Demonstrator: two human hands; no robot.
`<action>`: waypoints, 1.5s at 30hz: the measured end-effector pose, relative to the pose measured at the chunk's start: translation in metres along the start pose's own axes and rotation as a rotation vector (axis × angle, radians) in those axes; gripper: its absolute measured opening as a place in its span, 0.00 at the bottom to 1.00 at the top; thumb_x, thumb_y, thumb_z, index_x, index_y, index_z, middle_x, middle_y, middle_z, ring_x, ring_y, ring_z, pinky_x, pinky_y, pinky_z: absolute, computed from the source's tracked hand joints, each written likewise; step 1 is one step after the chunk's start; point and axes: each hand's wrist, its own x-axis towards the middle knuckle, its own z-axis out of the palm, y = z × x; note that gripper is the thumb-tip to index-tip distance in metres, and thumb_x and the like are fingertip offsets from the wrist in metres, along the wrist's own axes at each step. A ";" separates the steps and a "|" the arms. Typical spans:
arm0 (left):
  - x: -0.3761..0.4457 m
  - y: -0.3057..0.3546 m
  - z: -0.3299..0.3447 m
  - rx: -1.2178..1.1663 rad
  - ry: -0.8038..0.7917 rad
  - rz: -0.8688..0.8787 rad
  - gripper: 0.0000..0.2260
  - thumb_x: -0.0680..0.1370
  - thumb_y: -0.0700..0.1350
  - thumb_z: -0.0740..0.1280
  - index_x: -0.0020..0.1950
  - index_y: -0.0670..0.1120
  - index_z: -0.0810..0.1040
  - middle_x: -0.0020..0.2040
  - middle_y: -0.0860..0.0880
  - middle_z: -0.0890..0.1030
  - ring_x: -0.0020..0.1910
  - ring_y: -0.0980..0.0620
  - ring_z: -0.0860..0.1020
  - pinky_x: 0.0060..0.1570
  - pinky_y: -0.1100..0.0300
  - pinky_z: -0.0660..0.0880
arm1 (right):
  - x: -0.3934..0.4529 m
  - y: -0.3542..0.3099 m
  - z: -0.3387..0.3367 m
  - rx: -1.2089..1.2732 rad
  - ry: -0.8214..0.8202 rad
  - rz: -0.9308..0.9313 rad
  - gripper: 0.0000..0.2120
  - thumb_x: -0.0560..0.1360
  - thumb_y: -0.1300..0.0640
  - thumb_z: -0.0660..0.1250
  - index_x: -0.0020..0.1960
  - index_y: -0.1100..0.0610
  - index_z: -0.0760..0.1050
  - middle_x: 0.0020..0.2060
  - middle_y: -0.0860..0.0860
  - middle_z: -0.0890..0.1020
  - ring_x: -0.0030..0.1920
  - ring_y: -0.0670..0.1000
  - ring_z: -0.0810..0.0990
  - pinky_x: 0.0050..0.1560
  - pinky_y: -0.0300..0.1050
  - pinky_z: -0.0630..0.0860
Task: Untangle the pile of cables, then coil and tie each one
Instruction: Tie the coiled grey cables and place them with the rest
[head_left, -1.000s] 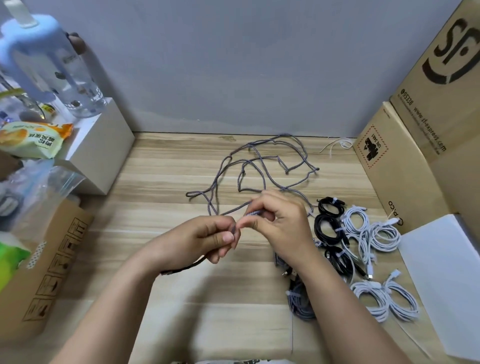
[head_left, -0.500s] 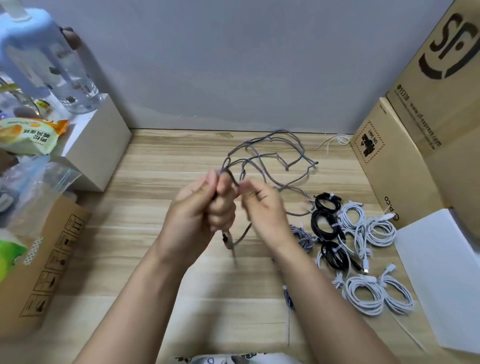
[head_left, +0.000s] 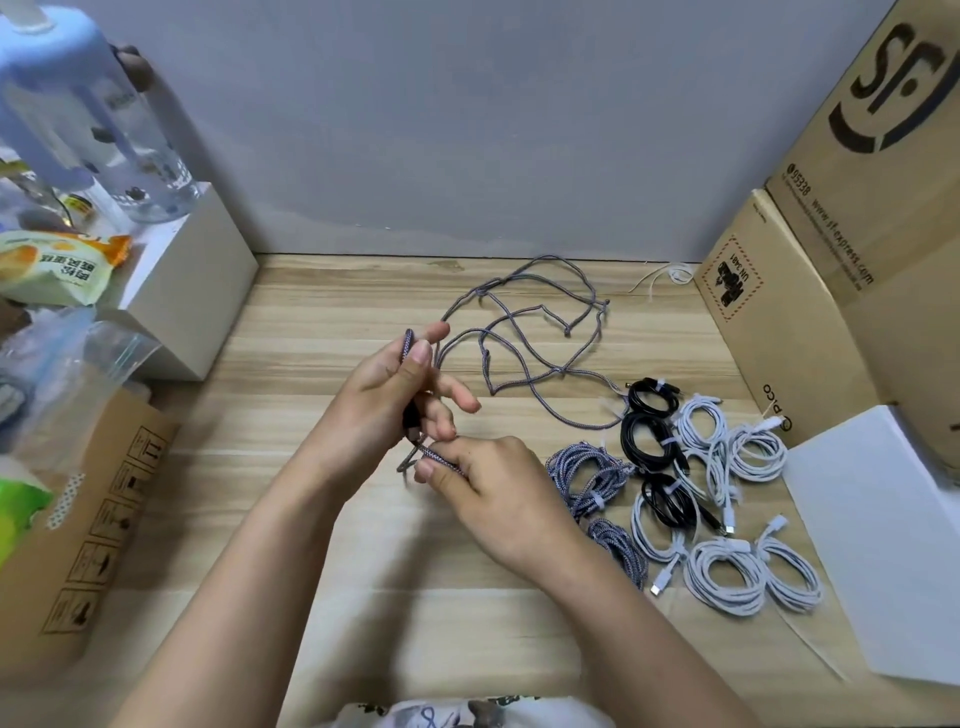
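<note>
A long grey braided cable (head_left: 524, 332) sprawls in loose kinked loops on the wooden table (head_left: 322, 322), reaching back toward the wall. My left hand (head_left: 384, 395) holds a folded bight of it upright, thumb pressed on the strands, with the dark plug hanging under the palm. Just below, my right hand (head_left: 488, 483) pinches the same cable between thumb and forefinger. To the right lie tied coils: grey braided coils (head_left: 587, 473), black coils (head_left: 654, 441) and several white coils (head_left: 737, 571).
Cardboard boxes (head_left: 841, 291) wall off the right side, with a white sheet (head_left: 878, 535) in front of them. On the left stand a white box (head_left: 197, 291), a water bottle (head_left: 98, 114), snack bags and a brown carton (head_left: 88, 519). A loose white tie (head_left: 670, 274) lies by the wall.
My hands have separated: the right one dropped toward me along the cable, while the left stayed up holding a folded loop. The loose part has been drawn a little closer.
</note>
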 end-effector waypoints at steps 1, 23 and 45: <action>0.000 0.000 -0.001 0.017 -0.013 -0.001 0.17 0.76 0.53 0.55 0.63 0.50 0.68 0.34 0.48 0.82 0.26 0.55 0.75 0.29 0.64 0.68 | -0.001 -0.001 -0.002 -0.004 0.013 0.013 0.11 0.79 0.50 0.60 0.48 0.54 0.79 0.25 0.47 0.64 0.36 0.53 0.66 0.36 0.47 0.60; -0.010 0.004 -0.009 0.310 -0.407 -0.071 0.20 0.78 0.54 0.54 0.31 0.51 0.77 0.24 0.47 0.75 0.20 0.54 0.66 0.24 0.64 0.62 | 0.002 -0.007 -0.022 0.100 0.421 -0.061 0.11 0.61 0.43 0.71 0.41 0.46 0.79 0.26 0.42 0.79 0.29 0.41 0.75 0.33 0.44 0.74; -0.003 0.014 0.020 -0.666 -0.187 0.055 0.15 0.76 0.45 0.55 0.60 0.41 0.68 0.44 0.50 0.85 0.32 0.58 0.79 0.34 0.67 0.75 | 0.002 -0.008 0.008 0.976 -0.084 0.360 0.18 0.83 0.55 0.52 0.34 0.53 0.65 0.21 0.46 0.61 0.18 0.40 0.53 0.20 0.31 0.49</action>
